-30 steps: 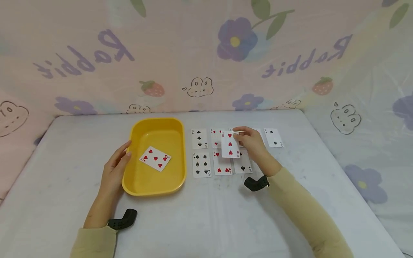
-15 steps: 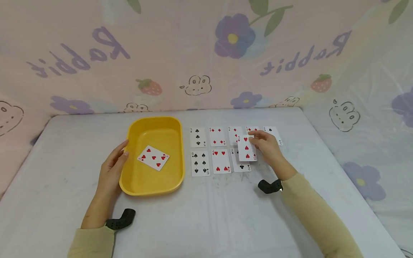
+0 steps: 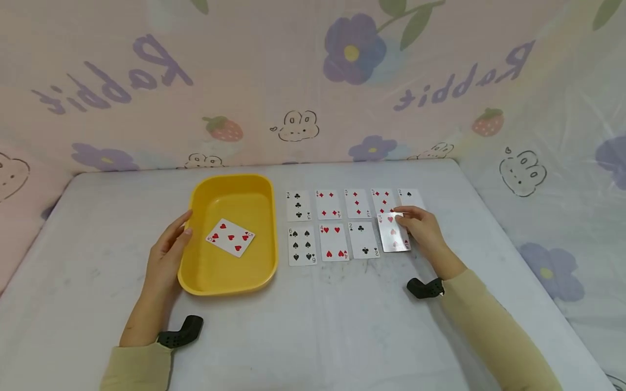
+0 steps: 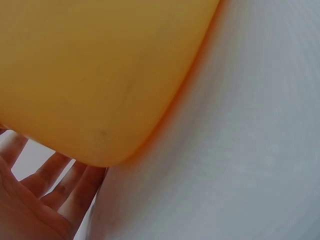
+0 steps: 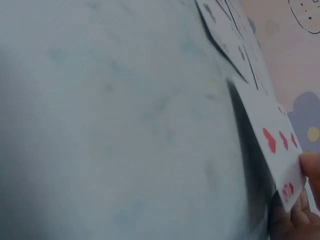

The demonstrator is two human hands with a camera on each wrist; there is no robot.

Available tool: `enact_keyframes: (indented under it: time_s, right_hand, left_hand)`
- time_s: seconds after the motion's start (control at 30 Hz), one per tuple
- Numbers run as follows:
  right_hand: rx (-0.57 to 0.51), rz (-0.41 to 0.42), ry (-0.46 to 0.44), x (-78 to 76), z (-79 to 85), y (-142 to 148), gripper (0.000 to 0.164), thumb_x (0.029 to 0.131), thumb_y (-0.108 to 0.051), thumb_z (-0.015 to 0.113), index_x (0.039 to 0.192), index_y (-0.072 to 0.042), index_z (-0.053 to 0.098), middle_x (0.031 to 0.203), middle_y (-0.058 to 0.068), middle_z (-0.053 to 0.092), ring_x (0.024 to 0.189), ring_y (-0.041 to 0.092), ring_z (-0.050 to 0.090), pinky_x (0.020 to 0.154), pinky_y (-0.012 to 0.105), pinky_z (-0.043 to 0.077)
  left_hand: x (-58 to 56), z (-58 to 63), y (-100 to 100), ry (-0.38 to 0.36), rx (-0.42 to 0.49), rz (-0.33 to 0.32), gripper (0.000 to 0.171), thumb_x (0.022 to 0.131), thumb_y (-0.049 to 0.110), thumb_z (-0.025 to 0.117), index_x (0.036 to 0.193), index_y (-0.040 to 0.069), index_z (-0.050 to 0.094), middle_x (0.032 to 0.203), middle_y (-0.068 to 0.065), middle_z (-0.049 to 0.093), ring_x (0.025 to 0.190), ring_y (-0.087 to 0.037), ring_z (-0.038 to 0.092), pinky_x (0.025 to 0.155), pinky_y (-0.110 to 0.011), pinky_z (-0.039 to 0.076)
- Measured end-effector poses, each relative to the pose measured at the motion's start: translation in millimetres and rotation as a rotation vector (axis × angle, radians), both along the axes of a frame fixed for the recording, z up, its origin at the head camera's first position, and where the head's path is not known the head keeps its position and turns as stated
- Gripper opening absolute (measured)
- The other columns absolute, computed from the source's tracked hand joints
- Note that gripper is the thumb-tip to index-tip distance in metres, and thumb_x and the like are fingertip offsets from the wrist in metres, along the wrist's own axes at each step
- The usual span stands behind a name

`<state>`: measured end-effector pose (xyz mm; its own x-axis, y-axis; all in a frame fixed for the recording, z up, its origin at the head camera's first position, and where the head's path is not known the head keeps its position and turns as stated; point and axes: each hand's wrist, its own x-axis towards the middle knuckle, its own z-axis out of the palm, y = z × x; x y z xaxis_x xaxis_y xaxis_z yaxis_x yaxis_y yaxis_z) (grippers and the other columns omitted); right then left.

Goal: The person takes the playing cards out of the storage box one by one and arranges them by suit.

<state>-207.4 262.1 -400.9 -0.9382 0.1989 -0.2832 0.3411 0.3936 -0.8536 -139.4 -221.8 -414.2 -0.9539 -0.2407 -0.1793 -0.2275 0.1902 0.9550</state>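
A three of hearts card (image 3: pixel 393 232) is pinched in my right hand (image 3: pixel 424 233), at the right end of the front row of cards. In the right wrist view the card (image 5: pixel 272 140) tilts, with a shadow under its near edge. My left hand (image 3: pixel 165 255) holds the left rim of a yellow plastic tray (image 3: pixel 266 266). Left wrist view: the hand's fingers (image 4: pixel 75 187) meet the tray's edge, their tips partly hidden. Inside the tray lies a five of hearts (image 3: pixel 230 238), face up.
Beside the held card are a two of clubs (image 3: pixel 364 240), a four of hearts (image 3: pixel 335 242) and a six of spades (image 3: pixel 302 245). Behind runs another row, from a three of clubs (image 3: pixel 298 205) to a two of spades (image 3: pixel 408 197), partly covered by my right hand. A printed curtain stands behind.
My right hand has carried the three of hearts to the right and lower, from above the other cards to the front row's right end. The left hand stays at the tray.
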Motion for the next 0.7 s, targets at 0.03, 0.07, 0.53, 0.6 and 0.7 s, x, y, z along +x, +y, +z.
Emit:
enact_keyframes:
  time_s: [0.03,0.07,0.53,0.6,0.7]
  right_hand:
    - [0.01,0.007,0.005,0.6,-0.3,1,0.04,0.095,-0.016,0.057,0.132,-0.001,0.054,0.101,-0.005,0.049,0.087,0.008,0.044,0.071,0.016,0.042]
    - [0.022,0.014,0.01,1.2,-0.7,1,0.04,0.095,-0.016,0.057,0.131,-0.001,0.054,0.101,-0.005,0.048,0.089,0.009,0.043,0.071,0.016,0.042]
    - [0.223,0.066,0.096,10.5,-5.8,7,0.031,0.091,-0.013,0.062,0.119,0.001,0.063,0.099,0.007,0.057,0.082,0.01,0.05,0.066,0.012,0.045]
    - [0.289,0.095,0.127,10.9,-6.5,6,0.03,0.09,-0.012,0.064,0.116,0.001,0.064,0.1,0.011,0.058,0.082,0.013,0.051,0.066,0.012,0.044]
    - [0.371,0.123,0.158,11.2,-7.7,3,0.029,0.088,-0.011,0.067,0.113,0.002,0.065,0.101,0.016,0.06,0.084,0.017,0.052,0.067,0.014,0.041]
  left_hand:
    - [0.2,-0.2,-1,0.003,-0.001,-0.003,0.047,0.098,0.049,0.045,0.144,0.042,0.039,0.153,-0.006,0.031,0.127,-0.015,0.034,0.082,-0.003,0.042]
    - [0.3,-0.3,-1,0.005,0.0,-0.006,0.047,0.098,0.049,0.045,0.144,0.042,0.039,0.153,-0.006,0.031,0.127,-0.015,0.034,0.082,-0.003,0.042]
    - [-2.1,-0.2,0,0.003,0.031,-0.001,0.045,0.098,0.047,0.046,0.143,0.043,0.041,0.153,-0.005,0.031,0.127,-0.015,0.035,0.082,-0.003,0.043]
    - [-2.0,-0.7,0,0.007,0.042,0.0,0.045,0.098,0.046,0.046,0.143,0.042,0.041,0.152,-0.006,0.031,0.125,-0.015,0.036,0.082,-0.004,0.043]
    - [-1.8,-1.9,-1,0.014,0.035,-0.002,0.046,0.098,0.046,0.046,0.144,0.041,0.041,0.152,-0.007,0.032,0.125,-0.014,0.036,0.082,-0.003,0.043]
